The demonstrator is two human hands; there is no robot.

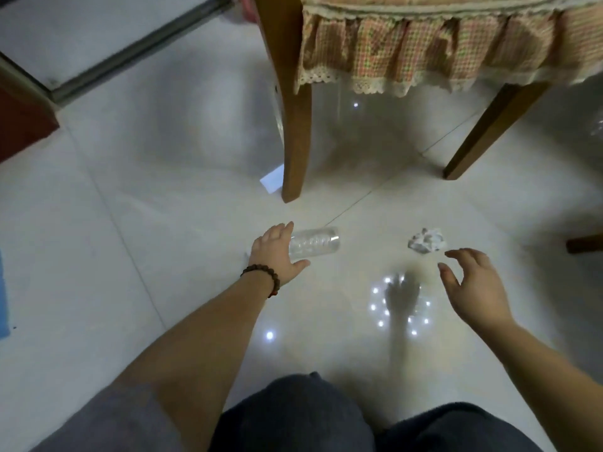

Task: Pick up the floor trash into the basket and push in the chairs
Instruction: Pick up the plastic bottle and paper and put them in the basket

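While the clear plastic bottle (314,242) lay on its side on the tiled floor (130,223), its near end was touched by the left grip (276,252), whose fingers were spread and only loosely curved over it. Just beyond the right grip (470,282), apart from its open, relaxed fingertips, a crumpled paper ball (426,240) was seen. Farther off, a wooden chair (295,125) was placed.
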